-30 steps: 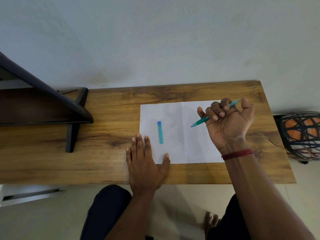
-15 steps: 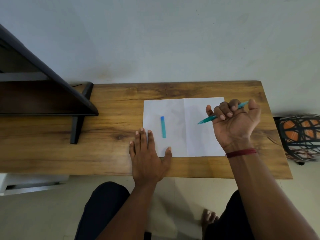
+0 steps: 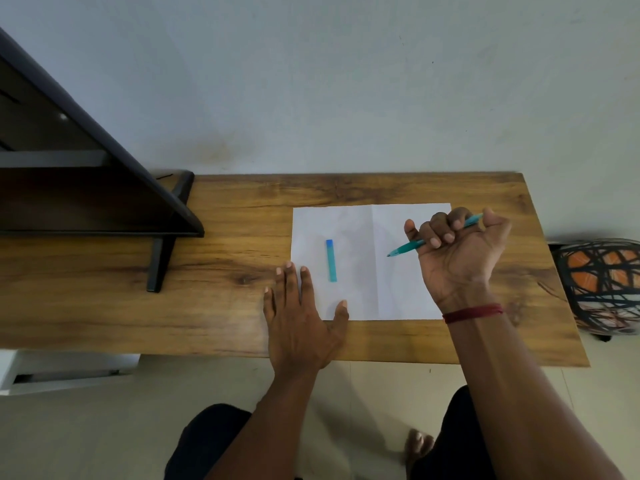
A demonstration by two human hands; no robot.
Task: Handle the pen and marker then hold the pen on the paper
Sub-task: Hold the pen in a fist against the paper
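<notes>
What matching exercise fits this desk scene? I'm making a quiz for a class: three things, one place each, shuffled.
Things:
1. slim teal pen
2. short blue-capped teal marker
3. white creased sheet of paper

Places:
A. flat on the wooden table, under the left hand
B. gripped in the right hand
C. lying loose on the sheet's left half

Pairs: 1-B, 2-C, 3-A

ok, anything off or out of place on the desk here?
Nothing spilled or damaged. One oddity: the right hand grips the pen in a closed fist, not a writing grip. The marker lies loose on the paper, and the left hand rests flat at its corner.
</notes>
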